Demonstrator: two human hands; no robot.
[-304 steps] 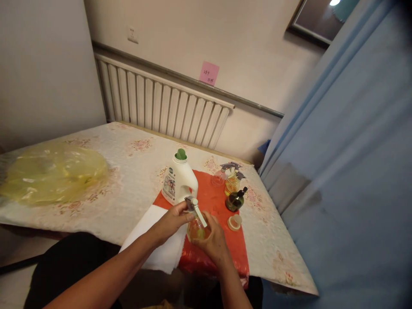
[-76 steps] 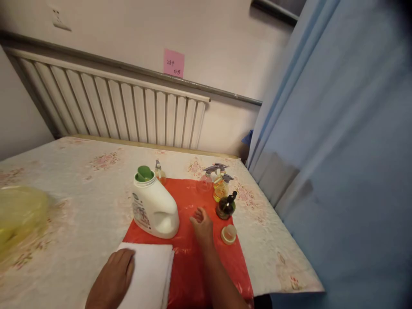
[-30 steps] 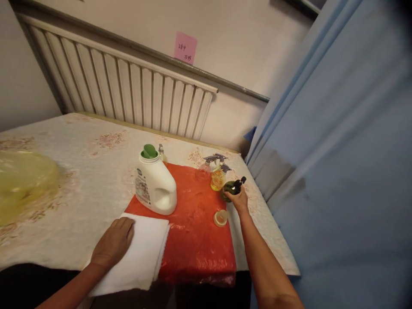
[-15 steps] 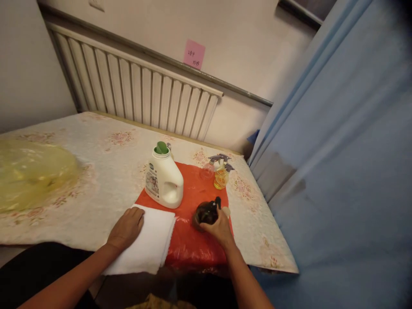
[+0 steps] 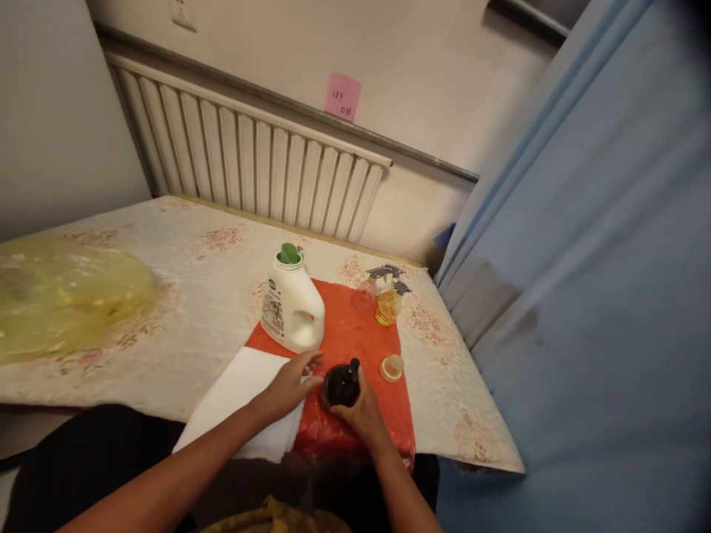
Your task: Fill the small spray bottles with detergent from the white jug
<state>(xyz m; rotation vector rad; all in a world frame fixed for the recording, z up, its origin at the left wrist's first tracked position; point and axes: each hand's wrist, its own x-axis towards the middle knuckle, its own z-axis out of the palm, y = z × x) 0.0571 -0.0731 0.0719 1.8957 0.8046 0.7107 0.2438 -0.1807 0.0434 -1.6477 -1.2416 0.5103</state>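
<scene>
My right hand (image 5: 362,412) is wrapped around a dark bottle with a black top (image 5: 341,386) on the red plastic sheet (image 5: 349,337). My left hand (image 5: 289,383), fingers apart, hovers just left of that bottle above the edge of a folded white towel (image 5: 236,392). Behind the left hand stands a white detergent jug (image 5: 294,311) with a green cap (image 5: 288,254) at its mouth. To the right of the bottle lies a small pale round cap (image 5: 392,368).
Spray bottles, one clear pinkish (image 5: 365,295) and one yellow (image 5: 387,306), stand at the red sheet's back corner. A yellow plastic bag (image 5: 72,296) lies left on the floral cloth (image 5: 189,296). A blue curtain (image 5: 583,259) hangs right; a radiator (image 5: 244,148) lines the wall.
My left hand has left the towel and moved right, beside the dark bottle. The right hand and bottle have shifted left and nearer to me, revealing the pale cap.
</scene>
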